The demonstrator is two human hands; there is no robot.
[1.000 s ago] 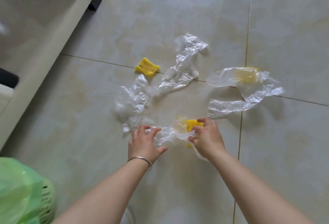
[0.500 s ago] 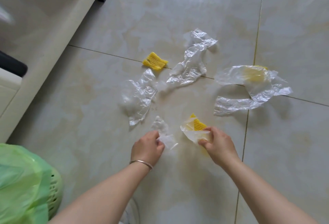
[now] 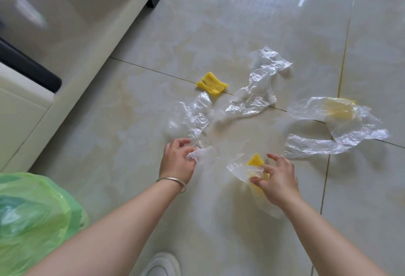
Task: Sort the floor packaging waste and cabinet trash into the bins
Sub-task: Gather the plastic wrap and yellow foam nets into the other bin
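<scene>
Clear plastic wrappers and yellow foam nets lie scattered on the tiled floor. My left hand (image 3: pixel 178 159) pinches a small crumpled clear wrapper (image 3: pixel 205 154). My right hand (image 3: pixel 277 179) pinches a clear bag holding a yellow foam net (image 3: pixel 255 161). Another clear wrapper (image 3: pixel 192 117) lies just beyond my left hand. A loose yellow foam net (image 3: pixel 211 84) sits farther back, beside a long crumpled wrapper (image 3: pixel 256 87). At the right lies a large clear bag (image 3: pixel 341 131) with a yellow net inside.
A bin lined with a green bag (image 3: pixel 30 216) stands at the lower left. A cream cabinet base (image 3: pixel 92 56) runs along the left. My white shoe (image 3: pixel 162 264) shows at the bottom edge. Open tiled floor extends to the right and rear.
The view has shifted. Both hands have pulled apart, each keeping its piece: the left with the small wrapper, the right with the bagged yellow net, whose fingers have spread a little.
</scene>
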